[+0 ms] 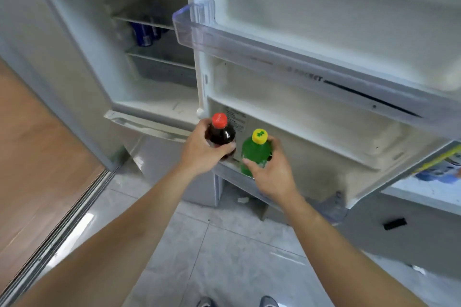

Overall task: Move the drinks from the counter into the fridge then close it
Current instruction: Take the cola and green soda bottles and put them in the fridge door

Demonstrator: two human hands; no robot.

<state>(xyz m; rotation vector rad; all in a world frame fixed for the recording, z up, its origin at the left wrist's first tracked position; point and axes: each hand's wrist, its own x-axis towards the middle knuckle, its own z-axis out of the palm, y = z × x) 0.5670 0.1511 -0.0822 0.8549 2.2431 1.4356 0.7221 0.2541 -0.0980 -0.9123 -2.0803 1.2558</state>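
Note:
My left hand (202,151) grips a dark cola bottle (222,134) with a red cap. My right hand (270,169) grips a green bottle (255,152) with a yellow cap. Both bottles stand upright, side by side, at the lowest shelf of the open fridge door (324,112), at its left end. Whether their bases rest on the shelf is hidden by my hands. The fridge (149,62) is open, with blue cans (146,32) on an inner shelf.
A clear door pocket (249,40) juts out above the bottles. A wooden panel (37,144) and a sliding rail lie to the left. Grey tiled floor lies below, my shoes at the bottom edge. A counter (424,189) with a blue packet sits at the right behind the door.

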